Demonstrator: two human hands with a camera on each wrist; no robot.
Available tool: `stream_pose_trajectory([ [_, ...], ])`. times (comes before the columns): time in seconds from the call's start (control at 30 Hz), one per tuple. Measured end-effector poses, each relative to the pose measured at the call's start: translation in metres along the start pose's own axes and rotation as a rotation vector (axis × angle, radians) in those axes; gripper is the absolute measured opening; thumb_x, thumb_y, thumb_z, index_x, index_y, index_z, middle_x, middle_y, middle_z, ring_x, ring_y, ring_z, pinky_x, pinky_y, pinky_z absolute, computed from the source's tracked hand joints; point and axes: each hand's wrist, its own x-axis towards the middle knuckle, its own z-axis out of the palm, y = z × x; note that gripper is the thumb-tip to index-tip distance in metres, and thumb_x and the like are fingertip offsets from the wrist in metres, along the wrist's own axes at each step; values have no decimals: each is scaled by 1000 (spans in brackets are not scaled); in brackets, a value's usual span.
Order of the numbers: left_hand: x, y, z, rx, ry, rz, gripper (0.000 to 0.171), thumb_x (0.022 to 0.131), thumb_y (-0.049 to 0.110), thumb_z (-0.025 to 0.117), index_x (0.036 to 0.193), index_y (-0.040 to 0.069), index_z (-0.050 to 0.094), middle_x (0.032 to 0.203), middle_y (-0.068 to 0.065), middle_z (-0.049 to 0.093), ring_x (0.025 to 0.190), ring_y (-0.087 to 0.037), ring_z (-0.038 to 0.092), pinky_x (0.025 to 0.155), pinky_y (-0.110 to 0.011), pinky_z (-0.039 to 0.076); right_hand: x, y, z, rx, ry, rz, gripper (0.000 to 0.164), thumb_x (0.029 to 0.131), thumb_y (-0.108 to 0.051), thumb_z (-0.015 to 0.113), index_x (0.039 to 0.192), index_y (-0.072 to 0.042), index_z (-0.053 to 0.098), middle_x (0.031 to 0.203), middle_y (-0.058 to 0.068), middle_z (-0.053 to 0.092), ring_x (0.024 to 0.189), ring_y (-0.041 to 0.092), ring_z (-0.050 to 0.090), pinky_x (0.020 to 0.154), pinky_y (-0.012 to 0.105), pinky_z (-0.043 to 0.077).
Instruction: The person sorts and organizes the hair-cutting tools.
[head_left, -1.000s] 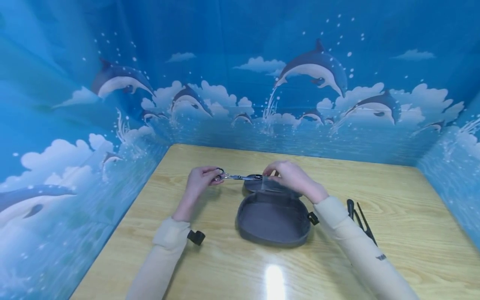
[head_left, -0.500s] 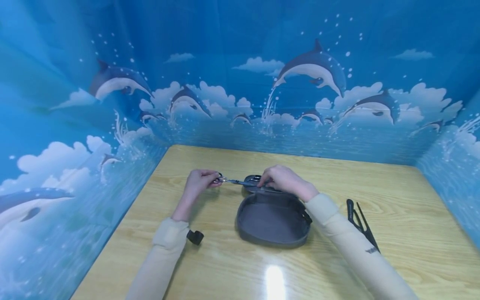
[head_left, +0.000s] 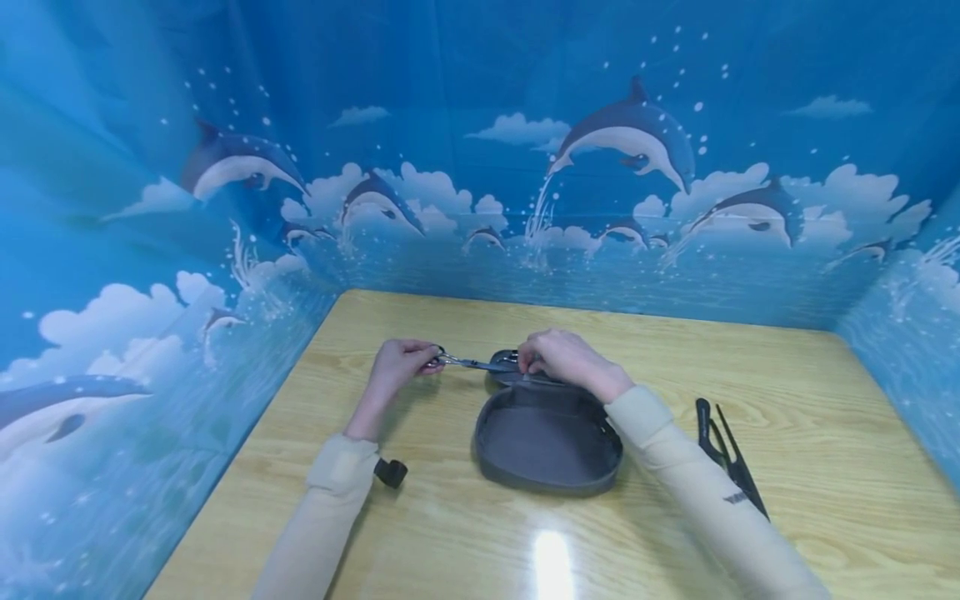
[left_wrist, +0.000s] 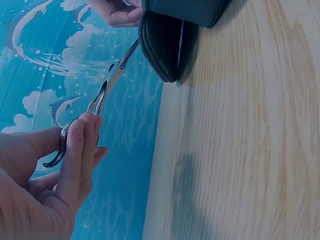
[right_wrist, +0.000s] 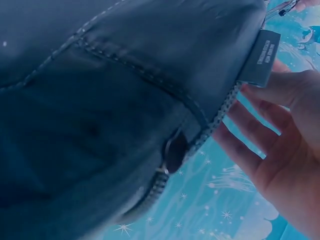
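My left hand (head_left: 399, 367) pinches the finger rings of slim silver scissors (head_left: 468, 363), whose blades point right over the lid of a dark grey zip case (head_left: 547, 437). That case lies unzipped, its deep half towards me and the lid folded back behind it. Fingers of my right hand (head_left: 566, 360) pinch at the lid's inner pocket, where the scissor tips end, partly hidden by them. In the right wrist view the thumb lies by a small fabric label (right_wrist: 261, 58) at the zipped edge. The left wrist view shows the scissors (left_wrist: 114, 75) slanting up to the case.
A black pronged tool (head_left: 726, 450) with a handle lies on the wooden table (head_left: 840, 450) at right, partly covered by my right sleeve (head_left: 697, 475). A blue dolphin-print curtain (head_left: 480, 125) encloses the table's back and sides.
My right hand has come down and slightly left, lowering the clear pocket flap it held raised. The scissor tips have dropped slightly towards the lid; my left hand has barely moved.
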Motion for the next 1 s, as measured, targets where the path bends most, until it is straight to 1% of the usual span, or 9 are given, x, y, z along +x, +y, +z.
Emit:
stream_pose_trajectory([
  [0.13,1,-2,2,73,-21,18,34,100,3,62,128,-15,59,111,-30,69,79,-15,75,87,-33,59,0,-1,1,-40,7,-1,17,94,-10,73,83,-24,71,90,-9,68,79,10,64,68,32,54],
  [0.23,2,-3,6,151,-30,51,32,99,4,63,125,-14,62,105,-27,72,81,-19,76,86,-36,60,0,-1,1,-71,15,-2,17,94,-11,73,83,-24,70,89,-9,67,77,11,63,65,31,53],
  [0.33,2,-5,11,223,-50,81,29,99,6,64,122,-12,66,99,-23,75,76,-14,75,81,-32,61,1,-2,2,-93,22,2,16,94,-13,73,82,-24,69,88,-10,67,76,11,63,63,31,52],
  [0.5,4,-8,21,283,-98,103,28,99,8,65,118,-12,68,93,-20,76,65,-2,68,75,-27,61,2,-3,3,-103,34,10,15,93,-16,74,82,-24,69,86,-10,66,75,10,62,63,31,53],
  [0.57,4,-9,25,311,-108,112,28,99,9,66,117,-12,69,92,-20,76,64,-2,68,75,-28,61,1,-3,3,-100,40,8,14,93,-16,74,82,-24,69,86,-11,66,74,10,62,63,30,52],
  [0.67,6,-9,30,382,-105,120,27,98,12,67,115,-8,71,92,-18,77,65,-5,69,76,-29,61,1,-3,3,-100,47,3,15,93,-16,74,82,-24,69,86,-11,67,73,10,62,62,29,52],
  [0.8,8,-8,37,438,-134,103,24,98,14,67,110,-6,75,86,-14,77,69,-11,72,77,-31,61,0,-3,3,-115,57,-4,15,93,-17,74,82,-25,69,85,-12,66,72,8,61,59,28,50],
  [0.9,10,-6,42,478,-159,91,23,99,15,67,104,-4,77,80,-10,77,67,-11,70,75,-31,59,0,-3,3,-129,65,-9,15,94,-17,74,82,-25,69,84,-13,66,71,7,60,58,28,49],
  [1.0,12,-2,46,504,-169,75,21,98,17,68,101,-1,78,76,-5,76,68,-12,69,72,-28,56,-1,-2,4,-133,71,-12,14,94,-17,74,83,-25,69,85,-13,67,70,7,60,57,27,49],
])
